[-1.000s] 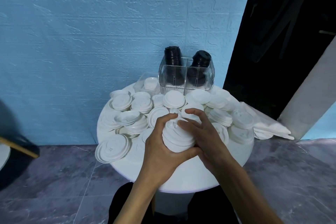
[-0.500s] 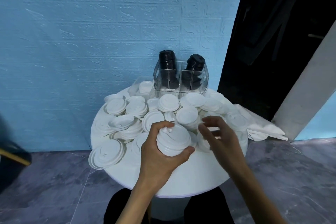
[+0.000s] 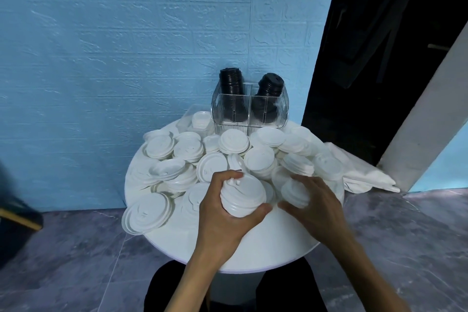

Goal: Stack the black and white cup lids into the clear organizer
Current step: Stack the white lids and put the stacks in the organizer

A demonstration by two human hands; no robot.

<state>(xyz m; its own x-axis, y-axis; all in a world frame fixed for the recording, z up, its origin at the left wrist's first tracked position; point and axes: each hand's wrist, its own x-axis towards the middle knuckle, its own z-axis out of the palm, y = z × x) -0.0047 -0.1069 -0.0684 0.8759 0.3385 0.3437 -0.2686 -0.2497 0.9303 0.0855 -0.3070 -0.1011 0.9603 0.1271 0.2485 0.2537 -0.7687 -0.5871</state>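
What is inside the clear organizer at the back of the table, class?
The clear organizer holds two stacks of black lids, one per compartment, both rising above its rim. Ribbed walls blur the lower stacks, so their bases and count cannot be seen.

Matt white plastic lids (image 3: pixel 235 142), ribbed glossy clear plastic organizer (image 3: pixel 249 111), smooth white table (image 3: pixel 273 243), rough-textured blue wall (image 3: pixel 126 45).

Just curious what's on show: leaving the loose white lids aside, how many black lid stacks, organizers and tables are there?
Black stacks: 2
Organizer: 1
Table: 1
Total: 4
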